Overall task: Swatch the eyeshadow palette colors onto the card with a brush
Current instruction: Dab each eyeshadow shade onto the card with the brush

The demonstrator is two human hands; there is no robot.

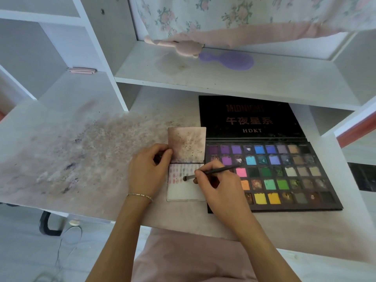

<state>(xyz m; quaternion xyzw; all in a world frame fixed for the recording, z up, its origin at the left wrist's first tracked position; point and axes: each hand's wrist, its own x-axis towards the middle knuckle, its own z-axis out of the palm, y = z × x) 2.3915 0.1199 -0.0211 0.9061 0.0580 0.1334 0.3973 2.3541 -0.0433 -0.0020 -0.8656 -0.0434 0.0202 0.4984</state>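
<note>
My right hand (218, 186) pinches a slim dark brush (211, 172) between thumb and curled fingers, pen-fashion, and its soft tip touches the card (186, 190), near the middle of the page. The card is the lower leaf of a small booklet, pale and matte, with rows of small pink and grey smudges across its top part; the lower part is bare white. The upper leaf (187, 143) stands flipped up, stained brownish pink with dark specks. My left hand (148, 171) rests at the booklet's left edge, its fingers curled, thumb and fingertips pinching the corner of the raised leaf. A thin beaded bracelet (140, 196) circles that wrist.

Just beside the card on the right lies the eyeshadow palette (284, 174), a flat black rectangular case, open, its lid (250, 119) laid back with red characters and "HDKT" printed on it. Its tray holds square pans in five rows: purples and blues on top, then turquoise, pink, greens, orange, two yellows, beiges and browns to the right. Several pans look dug out and crumbly; my hand hides a few, so I cannot count them all.

The white desk (71, 155) is dusted with pinkish powder and dark crumbs. On the shelf above lies one lilac plastic hairbrush (230, 60) under a floral curtain (244, 19).
</note>
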